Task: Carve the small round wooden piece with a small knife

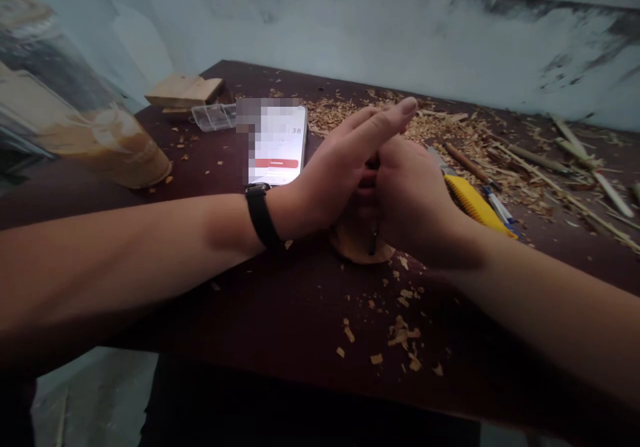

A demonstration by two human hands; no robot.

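My left hand (350, 160) reaches in from the left with its fingers stretched out flat, its palm pressed against a thin dark tool (373, 237) that stands upright. A black band circles that wrist. My right hand (410, 200) is curled closed round the same tool from the right. The tool's tip meets a small round wooden piece (356, 245) lying on the dark table (280, 307). Most of the tool is hidden between my hands.
A lit phone (277, 143) lies behind my left wrist. A yellow-handled knife (473, 200), pens and sticks lie to the right among wood shavings (450, 130). A clear box (213, 117), wood blocks (183, 91) and a jar (75, 113) stand at left.
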